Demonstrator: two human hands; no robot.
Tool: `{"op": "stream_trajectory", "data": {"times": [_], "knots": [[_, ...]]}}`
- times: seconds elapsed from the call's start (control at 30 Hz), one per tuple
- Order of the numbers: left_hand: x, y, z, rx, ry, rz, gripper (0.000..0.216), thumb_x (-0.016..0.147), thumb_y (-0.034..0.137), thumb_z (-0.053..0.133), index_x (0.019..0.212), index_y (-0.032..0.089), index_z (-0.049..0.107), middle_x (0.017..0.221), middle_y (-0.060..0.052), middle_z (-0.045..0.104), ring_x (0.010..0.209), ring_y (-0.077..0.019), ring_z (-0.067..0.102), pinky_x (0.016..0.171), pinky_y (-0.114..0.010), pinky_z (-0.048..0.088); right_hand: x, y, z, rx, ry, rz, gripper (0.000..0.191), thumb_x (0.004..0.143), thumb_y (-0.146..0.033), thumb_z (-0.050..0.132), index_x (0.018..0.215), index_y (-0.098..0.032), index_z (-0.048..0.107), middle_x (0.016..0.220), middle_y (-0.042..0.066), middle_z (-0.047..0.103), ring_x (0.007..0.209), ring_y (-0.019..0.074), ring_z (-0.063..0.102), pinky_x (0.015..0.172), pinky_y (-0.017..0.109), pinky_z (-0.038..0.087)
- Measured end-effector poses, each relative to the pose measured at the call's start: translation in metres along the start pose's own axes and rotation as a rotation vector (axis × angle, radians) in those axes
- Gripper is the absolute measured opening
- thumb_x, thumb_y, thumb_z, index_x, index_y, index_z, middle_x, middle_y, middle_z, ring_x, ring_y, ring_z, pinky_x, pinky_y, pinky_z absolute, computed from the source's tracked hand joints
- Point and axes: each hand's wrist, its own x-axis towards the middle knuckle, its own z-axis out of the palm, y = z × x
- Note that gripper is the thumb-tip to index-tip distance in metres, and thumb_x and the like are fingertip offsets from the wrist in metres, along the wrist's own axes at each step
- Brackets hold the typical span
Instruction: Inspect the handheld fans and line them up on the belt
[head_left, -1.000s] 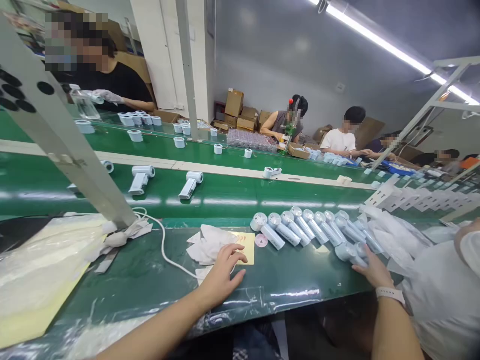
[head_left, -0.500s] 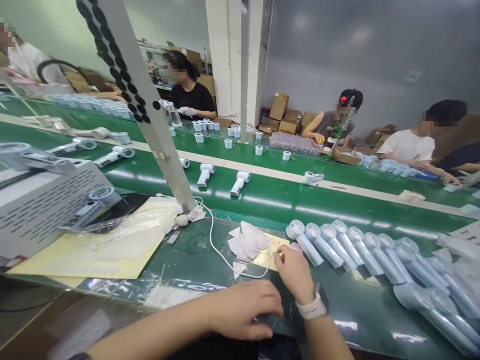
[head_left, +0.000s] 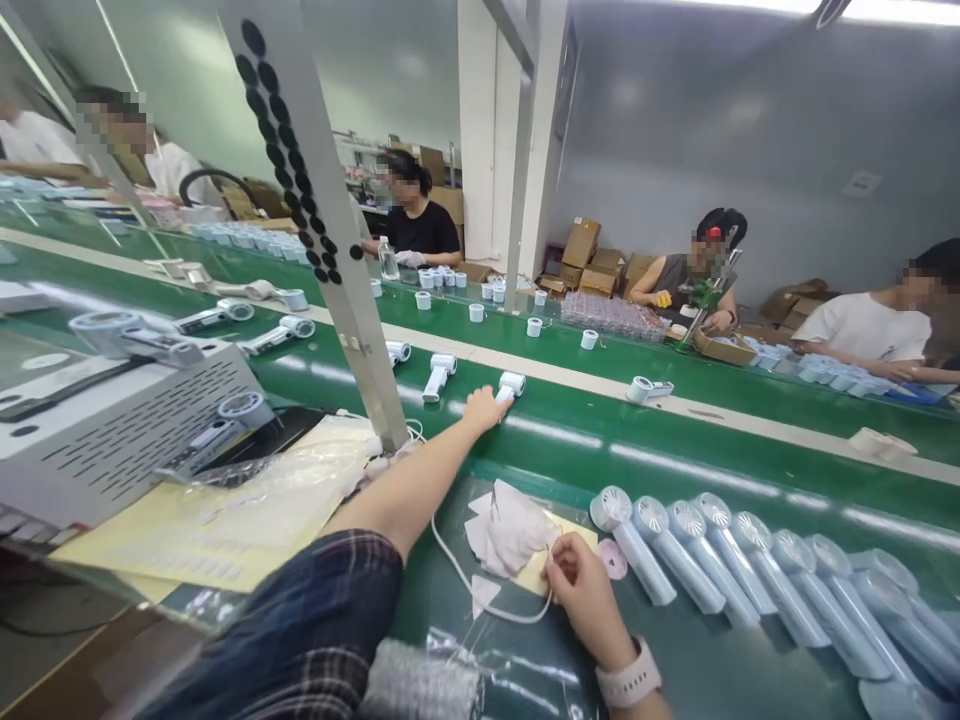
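Note:
My left hand [head_left: 485,409] reaches far out over the green conveyor belt [head_left: 675,440] and closes on the handle of a white handheld fan [head_left: 510,385] lying there. My right hand [head_left: 581,590], with a white wristband, rests near me on the green bench, its fingers pinched at the edge of a yellow sticker sheet [head_left: 534,572] beside a pile of white cloths [head_left: 508,528]. What the fingers pinch is too small to make out. A pink round sticker [head_left: 613,559] lies just right of that hand. A row of several pale blue handheld fans [head_left: 735,570] lies to the right.
Two more white fans [head_left: 437,376] lie on the belt left of my left hand. A slanted metal post [head_left: 330,240] with black dots stands at left. A white cable [head_left: 465,580] loops across the bench. A grey vented machine [head_left: 127,420] sits far left. Other people work across the line.
My left hand left the near bench edge and stretched out to the belt, onto the white fan. My right hand stayed by the yellow sheet. The view turned slightly left.

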Motion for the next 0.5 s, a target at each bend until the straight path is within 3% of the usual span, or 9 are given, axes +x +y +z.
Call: {"op": "stream_trajectory", "data": {"times": [0.17,0.3,0.4,0.5], "knots": [[0.033,0.007,0.017,-0.031,0.075,-0.057,0.039,0.095,0.037,0.063,0.128,0.016,0.059,0.130,-0.011,0.061,0.113,-0.0251,0.063,0.095,-0.048,0.055,0.003,0.017,0.006,0.154,0.019,0.048,0.033,0.080,-0.043,0.066,0.105,-0.023,0.061,0.064,-0.003,0.060,0.057,0.0196,0.062,0.056,0.030,0.047],[0.049,-0.031,-0.007,-0.110,0.149,0.041,0.039,0.096,0.037,0.062,0.128,0.016,0.059,0.129,-0.012,0.061,0.110,-0.0236,0.064,0.092,-0.046,0.057,0.006,0.026,0.000,0.043,0.012,0.059,0.041,0.081,-0.051,0.066,0.110,-0.021,0.067,0.069,0.001,0.064,0.057,0.0198,0.063,0.055,0.030,0.049],[0.058,-0.065,-0.027,-0.129,0.138,-0.040,0.037,0.095,0.036,0.062,0.127,0.017,0.060,0.129,-0.011,0.062,0.111,-0.0253,0.063,0.092,-0.047,0.057,0.009,0.033,0.001,-0.072,0.042,0.033,0.043,0.083,-0.054,0.064,0.108,-0.020,0.072,0.070,0.003,0.066,0.058,0.0194,0.063,0.058,0.029,0.050],[0.063,-0.080,-0.038,-0.148,0.083,-0.138,0.037,0.095,0.036,0.062,0.127,0.017,0.060,0.129,-0.011,0.062,0.111,-0.0257,0.063,0.092,-0.047,0.057,0.012,0.046,0.004,-0.129,0.044,-0.006,0.050,0.083,-0.060,0.060,0.107,-0.018,0.074,0.065,0.003,0.066,0.055,0.0198,0.062,0.058,0.029,0.050]]}}
